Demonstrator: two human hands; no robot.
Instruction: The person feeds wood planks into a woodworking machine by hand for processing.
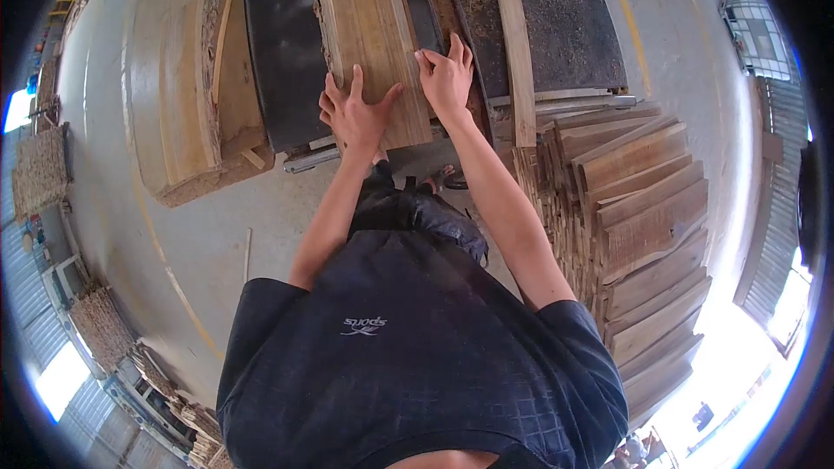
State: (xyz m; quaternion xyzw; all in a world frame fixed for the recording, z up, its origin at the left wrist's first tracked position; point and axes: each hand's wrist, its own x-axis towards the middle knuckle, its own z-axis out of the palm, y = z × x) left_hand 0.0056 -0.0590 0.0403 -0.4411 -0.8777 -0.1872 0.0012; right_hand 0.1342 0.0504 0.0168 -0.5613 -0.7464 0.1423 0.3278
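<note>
A wooden board with a rough, bark-like left edge lies lengthwise on a dark machine table in front of me. My left hand rests on its near part, fingers and thumb spread apart. At the right edge of the board is my right hand, thumb and index finger drawn together in a pinch. What sits between those fingertips, if anything, is too small to make out. A narrow wooden strip lies to the right across the dark, sawdust-covered surface.
On the left, a stack of wide planks stands close to the table. Many boards are piled at my right side. Metal rails run along the table's near edge. A thin stick lies on the concrete floor.
</note>
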